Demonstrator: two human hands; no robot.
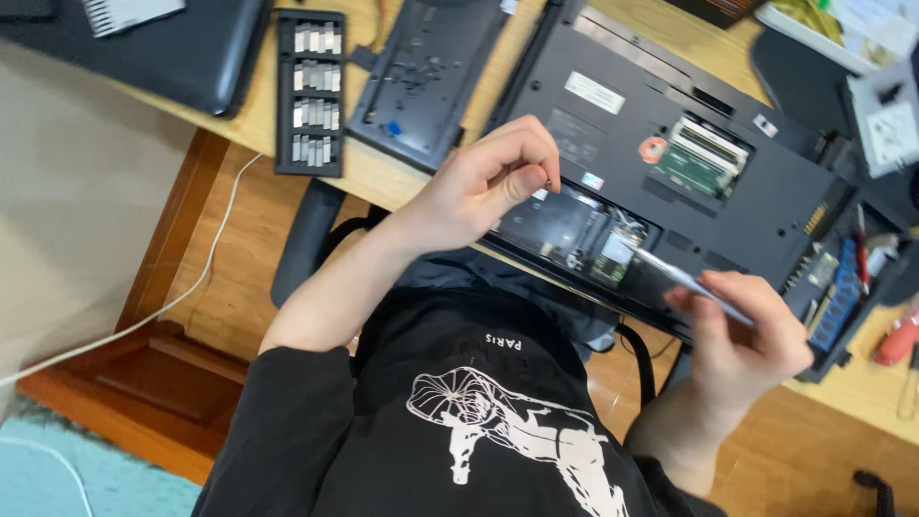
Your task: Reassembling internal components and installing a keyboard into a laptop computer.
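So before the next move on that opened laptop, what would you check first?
1. Laptop lies bottom side up on the desk: ok.
2. Open bay is uncovered and reachable: ok.
3. Left hand pinches something tiny, perhaps a screw: cannot tell.
4. Right hand grips the slim tool, tip toward the bay: ok.
5. Removed cover is set aside, off the laptop: ok.
6. Bit case lies open within view: ok.

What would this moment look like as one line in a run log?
left hand: pinching a tiny screw | right hand: holding thin silver tool | laptop: upside down, bottom bays open | bit case: on desk
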